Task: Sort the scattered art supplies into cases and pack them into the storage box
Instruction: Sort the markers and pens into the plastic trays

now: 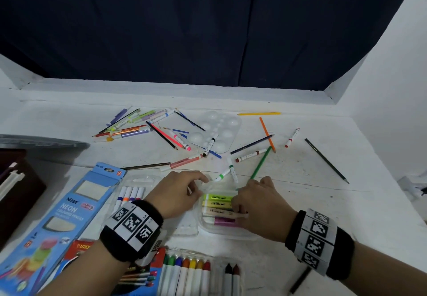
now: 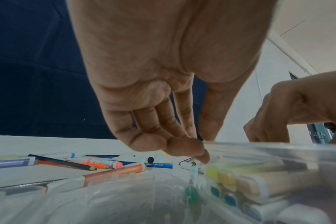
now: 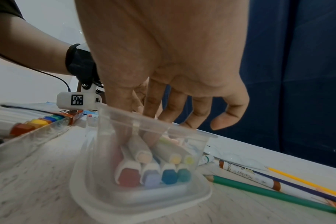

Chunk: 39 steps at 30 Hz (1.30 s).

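Clearly the clear plastic case (image 1: 227, 231) near the desk's (image 1: 323, 203) front is light and flimsy. The left hand (image 1: 178, 194) pinches its far rim; the right hand's (image 1: 256, 205) grip presses highlighters (image 3: 144, 157) inside. Best held by its stiffer rim.

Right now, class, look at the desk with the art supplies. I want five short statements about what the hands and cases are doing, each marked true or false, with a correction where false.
1. The right hand reaches into the clear case of highlighters. True.
2. The left hand holds a paintbrush. False: its fingertips pinch the clear case's rim.
3. A green pencil lies on the table beyond the case. True.
4. The white paint palette sits in the case. False: it lies on the table.
5. The blue pencil box is right of the case. False: left.
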### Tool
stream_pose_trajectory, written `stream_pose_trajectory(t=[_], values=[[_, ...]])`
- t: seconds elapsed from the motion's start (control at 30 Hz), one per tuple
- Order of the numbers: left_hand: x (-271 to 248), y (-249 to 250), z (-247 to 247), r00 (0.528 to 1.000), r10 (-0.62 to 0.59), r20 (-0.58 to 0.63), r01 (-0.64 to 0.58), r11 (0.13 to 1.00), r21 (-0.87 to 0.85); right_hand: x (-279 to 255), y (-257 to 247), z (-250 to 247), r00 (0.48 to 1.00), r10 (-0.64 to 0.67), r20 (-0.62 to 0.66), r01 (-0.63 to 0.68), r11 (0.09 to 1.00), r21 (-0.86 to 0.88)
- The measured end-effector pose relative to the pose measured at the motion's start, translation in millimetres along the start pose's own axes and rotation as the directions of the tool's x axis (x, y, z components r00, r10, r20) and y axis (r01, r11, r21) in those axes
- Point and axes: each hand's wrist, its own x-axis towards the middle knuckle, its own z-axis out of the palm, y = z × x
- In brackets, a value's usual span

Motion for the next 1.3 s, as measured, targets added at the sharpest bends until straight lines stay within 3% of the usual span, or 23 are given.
stream_pose_trajectory(t=[0.33,0.5,0.6,0.73,0.9,1.07,1.2,1.3], values=[[3,-4,-3,0.999,0.014,0.034,-0.015,0.999,0.029,8,1,-8,1.000,-0.019,0.015,0.019,1.000,-0.024],[-3,-11,-3,0.996,0.083,-0.006,-0.083,0.995,0.048,18,2,-18,0.993,-0.025,-0.120,0.045,0.984,0.170],[-17,-18,-9,0.979,0.150,-0.137,-0.156,0.987,-0.035,27,-3,-26,0.959,-0.013,-0.282,0.107,0.941,0.320],[-35,-31,-32,0.918,0.124,-0.377,-0.202,0.963,-0.176,44,-11,-35,0.917,-0.018,-0.398,0.164,0.927,0.336],[-36,-69,-62,0.886,0.044,-0.461,-0.155,0.967,-0.204,89,-10,-48,0.920,-0.052,-0.389,0.182,0.935,0.304],[-3,-117,-90,0.833,-0.078,-0.547,-0.019,0.986,-0.168,162,-5,-56,0.955,-0.038,-0.295,0.122,0.954,0.274],[35,-155,-109,0.881,-0.157,-0.446,0.139,0.988,-0.072,229,-3,-58,0.966,-0.032,-0.258,0.102,0.959,0.264],[57,-172,-110,0.953,-0.251,-0.168,0.285,0.931,0.229,279,-4,-56,0.978,-0.034,-0.208,0.089,0.961,0.260]])
